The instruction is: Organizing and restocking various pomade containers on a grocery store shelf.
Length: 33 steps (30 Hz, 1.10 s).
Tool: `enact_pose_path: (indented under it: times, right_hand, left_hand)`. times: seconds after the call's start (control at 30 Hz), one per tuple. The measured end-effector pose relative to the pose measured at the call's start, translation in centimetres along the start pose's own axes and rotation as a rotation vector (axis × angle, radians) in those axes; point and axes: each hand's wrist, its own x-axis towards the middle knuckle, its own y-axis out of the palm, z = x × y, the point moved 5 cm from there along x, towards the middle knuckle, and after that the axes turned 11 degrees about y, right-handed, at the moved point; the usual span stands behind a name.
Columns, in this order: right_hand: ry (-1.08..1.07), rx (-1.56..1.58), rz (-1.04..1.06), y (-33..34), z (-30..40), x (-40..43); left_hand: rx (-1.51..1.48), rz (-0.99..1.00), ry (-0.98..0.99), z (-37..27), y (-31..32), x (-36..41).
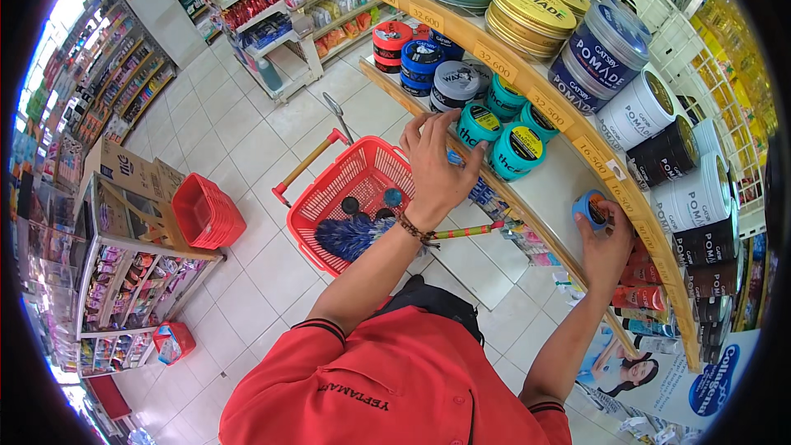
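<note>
My right hand (605, 241) holds a small blue jar (590, 210) with a dark and orange lid just over the lower shelf board (553, 204). Near that board's front edge, my left hand (442, 157) is raised with its fingers apart and nothing seen in its grasp. Just beyond its fingers stand several turquoise jars with yellow-and-black lids, among them a front jar (518, 151) and one by my fingertips (479, 125). A grey wax jar (455, 85), blue jars (421, 65) and red jars (392, 44) continue the row to the left.
The upper shelf's price rail (494, 62) overhangs the lower board, with gold pomade tins (531, 15) and white tubs (636, 105) above. On the floor, a red wheeled basket (352, 198) holds a blue feather duster (352, 238) and several small jars. Stacked red baskets (207, 210) stand left.
</note>
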Motion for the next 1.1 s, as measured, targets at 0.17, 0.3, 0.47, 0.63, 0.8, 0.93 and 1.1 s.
enact_pose_path:
  times: [0.17, 0.3, 0.47, 0.63, 0.8, 0.93, 1.1]
  right_hand:
    - [-0.058, -0.068, -0.085, 0.6, -1.5, 0.5]
    - [-0.061, -0.044, -0.078, 0.8, -1.2, 0.6]
    - [0.022, 0.171, -0.005, 1.0, -0.7, -0.1]
    - [-0.074, 0.484, 0.131, 0.8, 1.6, -0.3]
    - [-0.13, 0.682, 0.173, 1.7, 2.9, -0.5]
    - [-0.056, 0.88, 0.323, 2.4, 4.2, -0.9]
    - [-0.125, 0.916, 0.368, 2.6, 7.7, -1.6]
  left_hand:
    - [0.024, 0.023, -0.016, -0.4, 0.4, 0.0]
    - [0.093, 0.039, -0.029, -0.7, 0.3, -0.1]
    - [0.096, 0.039, -0.045, -0.9, -0.3, 0.3]
    - [0.004, 0.112, 0.049, -1.5, -1.6, 3.0]
    - [-0.133, 0.518, 0.2, -1.4, -0.6, 7.2]
    - [0.03, 0.84, 0.273, -1.6, 0.2, 7.7]
    - [0.016, 0.853, 0.266, -1.5, -0.4, 7.8]
